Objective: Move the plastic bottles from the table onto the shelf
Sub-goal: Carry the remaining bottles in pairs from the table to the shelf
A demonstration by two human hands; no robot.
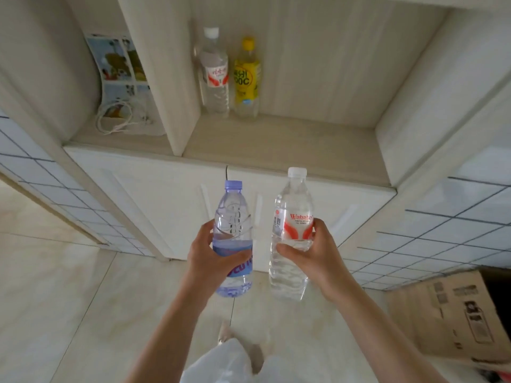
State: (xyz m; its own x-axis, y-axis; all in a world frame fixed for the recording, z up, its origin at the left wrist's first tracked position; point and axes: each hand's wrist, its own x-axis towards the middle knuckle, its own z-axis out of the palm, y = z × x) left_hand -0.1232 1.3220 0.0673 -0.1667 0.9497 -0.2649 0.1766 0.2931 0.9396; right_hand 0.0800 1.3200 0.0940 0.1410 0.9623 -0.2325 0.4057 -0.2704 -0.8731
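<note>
Two bottles upright, short of the shelf (276, 145): left hand (210, 252) wraps the blue-capped bottle (233, 217), right hand (307, 250) the white-capped bottle (293, 205), ready to stand beside the yellow bottle (247, 78).

At frame centre, one clear bottle (233, 239) had a lilac cap and blue label. The other (291, 233) wore white and red; upper centre, a yellow bottle (247, 78).

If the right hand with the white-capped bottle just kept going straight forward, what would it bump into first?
Probably nothing at first: the right hand and its white-capped water bottle point at bare shelf board, right of the yellow bottle. Beyond lies the shelf's back panel. Depth is hard to judge.
</note>
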